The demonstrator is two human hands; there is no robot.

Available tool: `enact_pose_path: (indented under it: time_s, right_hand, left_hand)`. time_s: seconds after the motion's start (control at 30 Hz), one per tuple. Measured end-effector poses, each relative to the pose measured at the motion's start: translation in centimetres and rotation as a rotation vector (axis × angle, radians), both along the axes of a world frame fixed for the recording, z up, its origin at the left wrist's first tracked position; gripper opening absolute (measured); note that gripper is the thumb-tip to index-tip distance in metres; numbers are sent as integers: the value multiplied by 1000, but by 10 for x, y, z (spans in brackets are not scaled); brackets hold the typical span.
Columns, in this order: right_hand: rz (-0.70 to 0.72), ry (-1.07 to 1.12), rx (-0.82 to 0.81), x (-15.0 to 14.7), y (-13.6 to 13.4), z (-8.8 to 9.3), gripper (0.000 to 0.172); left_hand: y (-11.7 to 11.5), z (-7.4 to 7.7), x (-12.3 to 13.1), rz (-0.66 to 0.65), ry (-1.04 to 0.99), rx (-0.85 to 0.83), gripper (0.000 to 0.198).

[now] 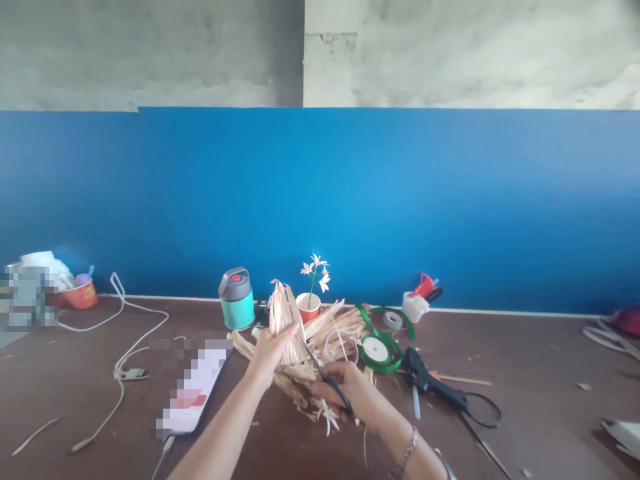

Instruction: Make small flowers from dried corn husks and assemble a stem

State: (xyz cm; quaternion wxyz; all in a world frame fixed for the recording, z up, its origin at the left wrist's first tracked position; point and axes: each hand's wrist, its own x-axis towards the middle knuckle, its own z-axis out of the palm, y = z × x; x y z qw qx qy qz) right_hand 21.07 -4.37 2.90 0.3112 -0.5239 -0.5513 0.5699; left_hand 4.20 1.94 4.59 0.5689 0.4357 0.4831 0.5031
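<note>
My left hand (271,352) grips a pale dried corn husk (283,317) held upright above the table. My right hand (353,389) is closed round the handles of black scissors (330,381). Their blades point up and left and meet the lower right side of the husk; whether they are open there I cannot tell. More dried husks (347,323) lie heaped under and behind both hands. A small white flower (327,417) shows just below my right hand; I cannot tell whether the fingers touch it.
Behind the hands stand a teal flask (238,312) and a paper cup (309,308) with a white-flowered stem (313,277). Green ribbon (393,363) and a black glue gun (435,385) lie to the right. A phone (200,390) and white cable (120,360) lie left; a blue partition (320,193) closes the back.
</note>
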Motion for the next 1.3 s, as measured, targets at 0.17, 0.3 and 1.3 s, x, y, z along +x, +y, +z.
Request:
enact_pose_path:
  time_s: [0.17, 0.3, 1.3]
  right_hand:
    - [7, 10, -12, 0, 2, 1, 39]
    - [-20, 25, -21, -2, 2, 1, 37]
    - [73, -32, -38, 4, -2, 5, 38]
  left_hand:
    - [1, -4, 2, -12, -94, 4, 45]
    - [1, -5, 4, -10, -136, -13, 47]
    - [3, -4, 1, 116, -128, 16, 42]
